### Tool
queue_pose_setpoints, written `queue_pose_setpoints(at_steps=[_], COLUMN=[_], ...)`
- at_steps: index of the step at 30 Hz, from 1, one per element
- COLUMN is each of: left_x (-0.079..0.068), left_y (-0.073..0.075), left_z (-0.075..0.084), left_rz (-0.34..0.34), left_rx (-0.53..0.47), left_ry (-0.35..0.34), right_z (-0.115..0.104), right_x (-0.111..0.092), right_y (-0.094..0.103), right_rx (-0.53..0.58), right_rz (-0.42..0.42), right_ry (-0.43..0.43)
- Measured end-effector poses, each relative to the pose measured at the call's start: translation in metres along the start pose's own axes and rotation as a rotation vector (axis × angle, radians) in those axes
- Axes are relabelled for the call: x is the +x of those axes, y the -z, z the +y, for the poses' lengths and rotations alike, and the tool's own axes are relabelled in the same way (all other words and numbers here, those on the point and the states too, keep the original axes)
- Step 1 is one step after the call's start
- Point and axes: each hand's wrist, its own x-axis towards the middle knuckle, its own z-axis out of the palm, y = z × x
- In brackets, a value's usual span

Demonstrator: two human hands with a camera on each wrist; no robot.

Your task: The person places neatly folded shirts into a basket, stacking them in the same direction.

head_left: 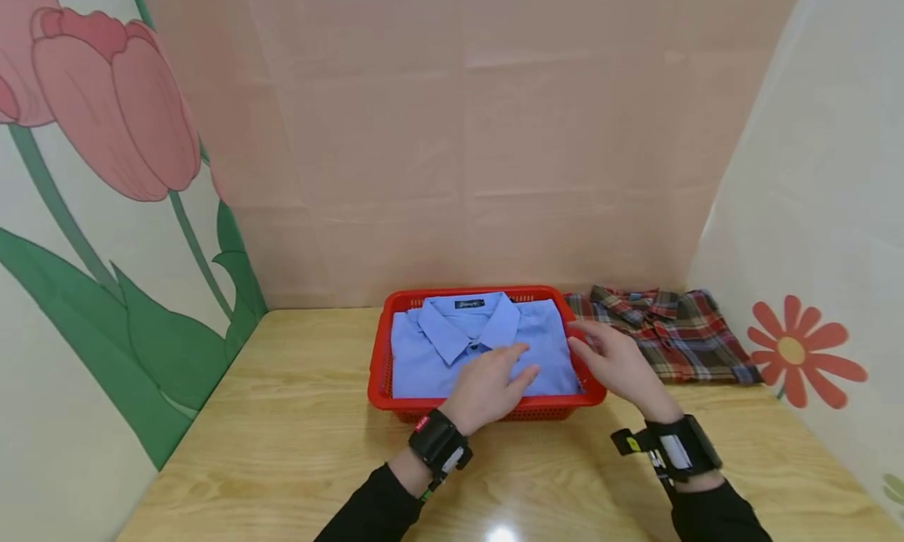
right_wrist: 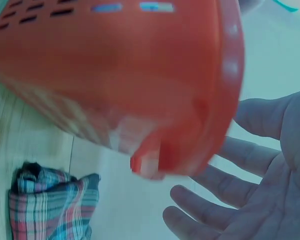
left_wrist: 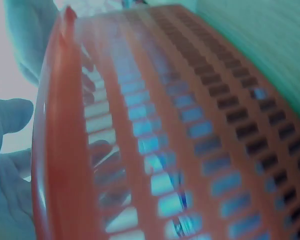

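Note:
A folded light-blue collared shirt [head_left: 427,373] lies in a red plastic basket [head_left: 379,361], collar toward the back. Over the basket's front part, my left hand [head_left: 483,387] hovers above the shirt with fingers extended; whether it touches the cloth I cannot tell. Beside the right rim is my right hand [head_left: 617,363], its fingers spread and loosely bent. The right wrist view shows that hand [right_wrist: 270,187] with nothing in its grasp, close to the corner of the basket [right_wrist: 140,75]. In the left wrist view the slotted basket wall [left_wrist: 60,150] fills most of the picture.
A folded plaid shirt [head_left: 681,338] lies on the wooden table [head_left: 282,448], right of the basket. A pinkish sheet [head_left: 459,134] hangs behind. Walls with a printed tulip [head_left: 116,107] and a red flower [head_left: 805,352] bound the left and right sides.

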Motion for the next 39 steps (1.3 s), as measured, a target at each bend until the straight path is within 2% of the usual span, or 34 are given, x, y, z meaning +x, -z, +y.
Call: queue_pose_setpoints(at_steps=[5,12,20,28,33,39], left_x=[0.003,0.011,0.023,0.034,0.037,0.040], left_y=[-0.014,-0.027,-0.039,-0.046,-0.054,-0.067], left_z=[0.010,0.023,0.040,0.057,0.066,0.075], left_rz=[-0.016,0.004,0.045,0.071,0.135,0.178], left_rx=[0.040,0.091,0.156,0.314,0.457,0.521], left_ry=[-0.069,-0.083,-0.130,-0.161,-0.234,-0.292], right_z=[0.007,0.023,0.046,0.064,0.079,0.109], right_x=[-0.002,-0.002,-0.003,-0.003,-0.006,-0.015], right_y=[0.007,0.017,0.030,0.035,0.045,0.056], right_rx=[0.006,-0.016,-0.059,-0.069,-0.077,-0.074], right_rz=[-0.027,-0.060,-0.058,-0.110,-0.139,-0.169], right_ry=[-0.049,-0.136,-0.167,-0.219,-0.289,-0.388])
